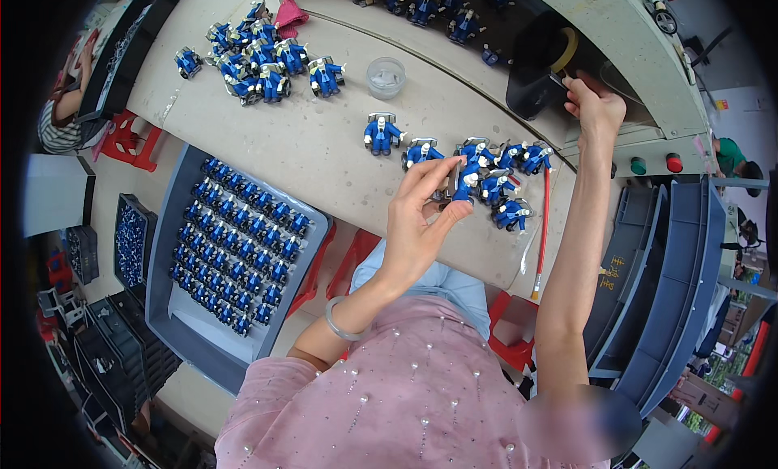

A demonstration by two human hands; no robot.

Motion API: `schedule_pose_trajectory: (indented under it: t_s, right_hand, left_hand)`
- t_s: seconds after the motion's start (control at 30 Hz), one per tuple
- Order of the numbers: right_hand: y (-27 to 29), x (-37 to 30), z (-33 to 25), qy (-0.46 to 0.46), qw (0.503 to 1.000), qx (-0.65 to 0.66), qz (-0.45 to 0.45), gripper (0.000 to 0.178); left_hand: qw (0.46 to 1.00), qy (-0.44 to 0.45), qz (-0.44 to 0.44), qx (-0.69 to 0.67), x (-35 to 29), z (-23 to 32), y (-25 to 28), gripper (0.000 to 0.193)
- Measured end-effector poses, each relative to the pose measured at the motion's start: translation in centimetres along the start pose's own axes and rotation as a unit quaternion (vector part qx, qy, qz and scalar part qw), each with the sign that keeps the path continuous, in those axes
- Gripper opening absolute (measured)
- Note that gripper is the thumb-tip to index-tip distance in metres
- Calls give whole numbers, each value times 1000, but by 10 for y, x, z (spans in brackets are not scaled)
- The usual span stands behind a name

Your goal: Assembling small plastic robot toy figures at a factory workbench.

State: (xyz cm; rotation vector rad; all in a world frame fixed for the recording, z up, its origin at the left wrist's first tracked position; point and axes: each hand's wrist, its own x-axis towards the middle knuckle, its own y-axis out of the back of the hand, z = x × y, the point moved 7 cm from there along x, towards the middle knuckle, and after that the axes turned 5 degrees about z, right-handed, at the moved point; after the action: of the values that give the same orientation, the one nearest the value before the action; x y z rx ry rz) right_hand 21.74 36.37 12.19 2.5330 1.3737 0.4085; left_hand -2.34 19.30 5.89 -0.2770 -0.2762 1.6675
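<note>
My left hand (417, 218) is closed, thumb and fingers pinching a small blue-suited figurine (465, 182) above the near part of the bench. Several like it, each with a pale head and seated in a grey wheeled chair, stand just beyond and beside it, among them one seated figurine (381, 135). Reaching to the far right, my right hand (596, 108) has its fingers curled beside a black container (535, 84) with a yellow ring (567, 51) at its top. What those fingers hold, if anything, is too small to name.
A red-handled brush (543, 226) lies along the bench's right side. Farther off stand a clear plastic cup (386, 77) and a cluster of figurines (259, 55) by a pink cloth (290, 15). At left, a grey tray (190, 335) holds rows of figurines. Stacked grey crates (668, 282) stand right.
</note>
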Motion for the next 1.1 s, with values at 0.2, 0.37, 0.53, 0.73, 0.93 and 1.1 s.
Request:
schedule_pose_trajectory:
  t_s: [0.2, 0.37, 0.53, 0.73, 0.93, 1.1]
  right_hand:
    - [7, -19, 17, -44, 996, 69, 44, 38]
    - [4, -26, 29, -88, 989, 95, 67, 39]
    - [6, -22, 23, -27, 998, 16, 60, 30]
    - [12, -10, 21, 68, 991, -81, 84, 25]
    - [32, -29, 44, 48, 998, 1, 44, 30]
    - [24, -120, -15, -39, 973, 130, -189, 53]
  left_hand:
    - [998, -18, 31, 53, 0, 5, 2, 52]
    - [999, -24, 26, 18, 2, -2, 2, 52]
    - [991, 89, -2, -100, 1, -8, -3, 53]
    - [980, 139, -26, -140, 0, -6, -8, 46]
    - [973, 173, -37, -149, -3, -10, -10, 47]
    - [984, 140, -28, -111, -2, -8, -10, 46]
